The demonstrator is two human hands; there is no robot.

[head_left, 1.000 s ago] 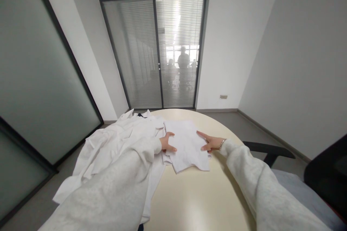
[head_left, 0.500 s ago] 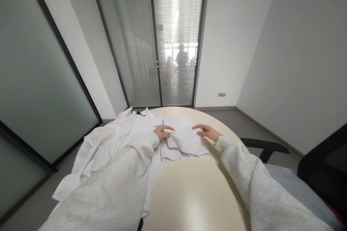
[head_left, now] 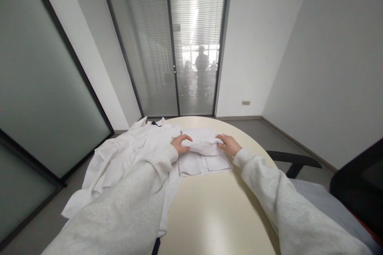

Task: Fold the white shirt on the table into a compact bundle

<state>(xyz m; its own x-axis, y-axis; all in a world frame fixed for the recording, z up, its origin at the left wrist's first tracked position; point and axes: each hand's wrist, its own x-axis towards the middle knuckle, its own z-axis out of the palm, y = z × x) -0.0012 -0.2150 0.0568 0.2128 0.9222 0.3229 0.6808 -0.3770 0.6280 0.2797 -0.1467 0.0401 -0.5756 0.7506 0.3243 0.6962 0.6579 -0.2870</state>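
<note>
A white folded cloth lies on a round cream table. My left hand grips the cloth's left side, fingers curled over a raised fold. My right hand grips the right side of the same fold, fingers curled. The fold is lifted and rolled between both hands, while the lower part of the cloth lies flat on the table. Both arms wear light grey sleeves.
A heap of white garments covers the table's left side and hangs over its edge. A black chair with an armrest stands at the right. Behind the table is a glass door with blinds; people's dark shapes show through it.
Both hands went from lying flat on the cloth to gripping it, and the near part has been lifted and folded away from me. The cloth looks shorter now.
</note>
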